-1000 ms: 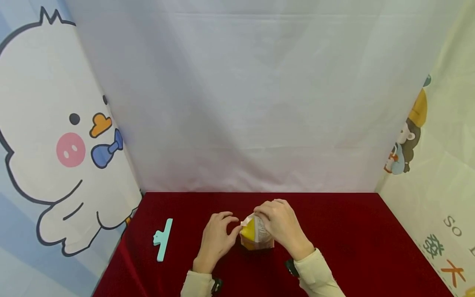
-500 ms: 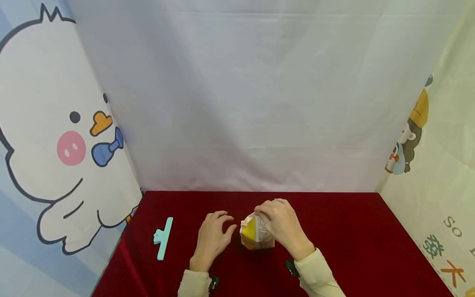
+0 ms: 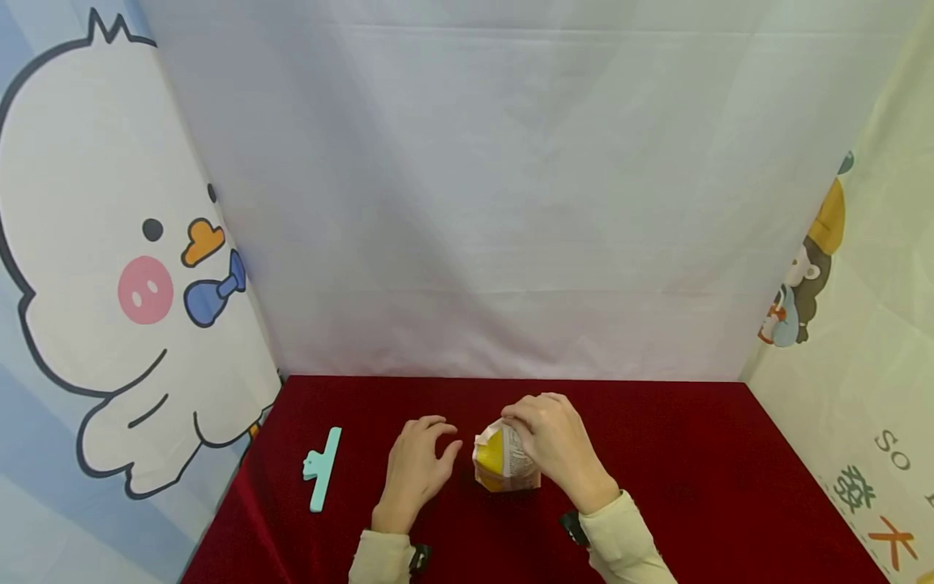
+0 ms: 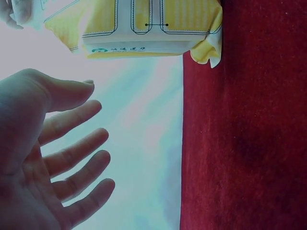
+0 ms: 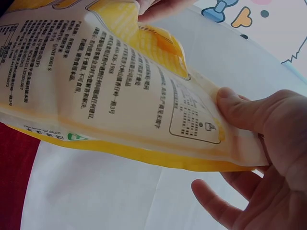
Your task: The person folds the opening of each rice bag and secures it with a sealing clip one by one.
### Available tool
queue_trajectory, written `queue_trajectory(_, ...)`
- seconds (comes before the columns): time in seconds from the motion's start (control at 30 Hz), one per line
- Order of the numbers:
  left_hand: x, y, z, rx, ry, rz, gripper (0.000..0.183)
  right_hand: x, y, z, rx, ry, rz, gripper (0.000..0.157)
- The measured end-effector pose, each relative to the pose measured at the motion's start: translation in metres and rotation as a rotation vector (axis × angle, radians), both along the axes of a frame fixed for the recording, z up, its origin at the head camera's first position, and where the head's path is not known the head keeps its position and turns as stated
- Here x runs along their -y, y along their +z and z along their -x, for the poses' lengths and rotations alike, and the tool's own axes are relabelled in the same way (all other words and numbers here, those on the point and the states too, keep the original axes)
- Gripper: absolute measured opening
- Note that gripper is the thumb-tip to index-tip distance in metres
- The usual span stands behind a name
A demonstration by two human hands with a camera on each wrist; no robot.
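A yellow and white printed packet (image 3: 502,461) stands upright on the red cloth. Its top edge is pinched between the thumb and fingers of my right hand (image 3: 558,444). In the right wrist view the packet (image 5: 100,91) shows its back, covered in small print, with my right hand (image 5: 278,139) gripping one end. My left hand (image 3: 417,470) is a little left of the packet, not touching it. Its fingers are spread and relaxed, and the left wrist view shows nothing in the left hand (image 4: 48,139). The packet's contents are hidden.
To the left on the cloth lies a light turquoise sealing clip (image 3: 321,470). Red cloth (image 3: 657,454) covers the tabletop. A white curtain (image 3: 467,203) hangs behind it, with cartoon-printed cloths at both sides.
My left hand has let go of the packet's left corner and drawn back slightly to the left. The right hand keeps its hold in nearly the same place.
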State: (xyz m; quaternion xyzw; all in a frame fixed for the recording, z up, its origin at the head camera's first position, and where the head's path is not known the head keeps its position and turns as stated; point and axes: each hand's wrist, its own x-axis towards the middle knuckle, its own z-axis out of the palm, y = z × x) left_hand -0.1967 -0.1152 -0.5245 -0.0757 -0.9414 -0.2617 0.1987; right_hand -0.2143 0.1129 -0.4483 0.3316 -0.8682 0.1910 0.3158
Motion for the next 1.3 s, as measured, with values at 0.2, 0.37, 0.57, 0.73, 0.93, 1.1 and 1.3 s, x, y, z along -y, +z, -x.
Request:
queue_trajectory(0.2, 0.003, 0.000, -0.002, 0.018, 0.008, 0.008, 0.022, 0.000, 0.001, 0.000, 0.005, 0.007, 0.000, 0.011)
queue_trajectory(0.37, 0.004, -0.002, -0.003, 0.039, 0.013, 0.012, 0.026, -0.001, 0.001, -0.001, -0.008, 0.006, -0.003, 0.012)
queue_trajectory(0.57, 0.007, -0.007, -0.004, 0.061, 0.034, 0.017, 0.028, -0.003, 0.001, 0.000, -0.002, 0.016, 0.003, 0.012)
queue_trajectory(0.73, 0.011, -0.010, -0.004, 0.059, 0.044, 0.012, 0.028, -0.002, 0.001, -0.001, 0.012, 0.016, 0.006, 0.012)
queue_trajectory(0.93, 0.015, -0.010, -0.003, 0.065, 0.055, 0.016, 0.028, -0.001, 0.001, -0.002, 0.004, 0.015, 0.004, 0.013)
queue_trajectory(1.1, 0.017, -0.009, -0.002, 0.062, 0.060, 0.017, 0.028, -0.001, 0.002, -0.002, 0.008, 0.011, 0.005, 0.013)
queue_trajectory(1.3, 0.022, -0.010, -0.004, 0.075, 0.068, 0.012, 0.028, -0.002, 0.002, -0.003, 0.017, 0.014, 0.015, 0.012)
